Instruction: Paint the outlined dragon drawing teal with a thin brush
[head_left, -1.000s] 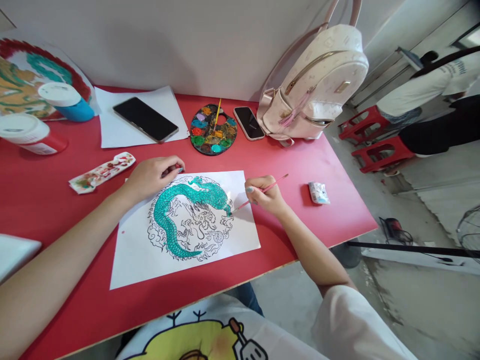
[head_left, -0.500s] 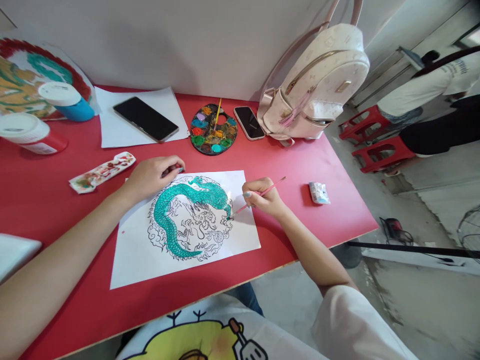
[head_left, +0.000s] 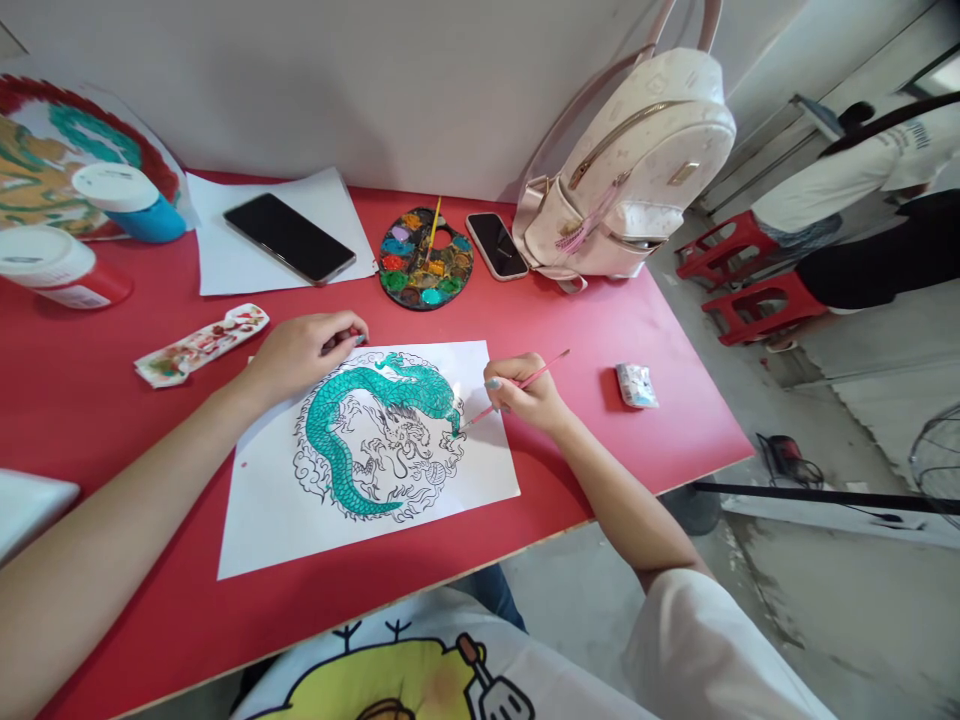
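A sheet of white paper [head_left: 259, 525] lies before me with a line drawing of a dragon [head_left: 324, 420], its body painted teal. My right hand [head_left: 527, 392] pinches a thin pink paintbrush [head_left: 541, 370], whose tip meets the drawing's right side at the end of a teal limb. Loosely curled, my left hand [head_left: 311, 348] rests across the sheet's upper left edge; nothing shows between its fingers. Beyond the paper is a round paint palette [head_left: 395, 284] with several colours and a yellow-handled brush [head_left: 435, 228] lying on it.
On the red table [head_left: 570, 450] are a stained white strip [head_left: 202, 346], a black phone [head_left: 290, 238] on paper, another phone [head_left: 496, 246], a small white packet [head_left: 637, 385], blue [head_left: 131, 202] and red [head_left: 64, 268] paint jars, and a pale backpack [head_left: 630, 180]. Other people sit on red stools [head_left: 765, 308].
The brush tip stays at nearly the same spot, with only a slight shift of my right hand. My left hand keeps its place. The whole view has moved very slightly.
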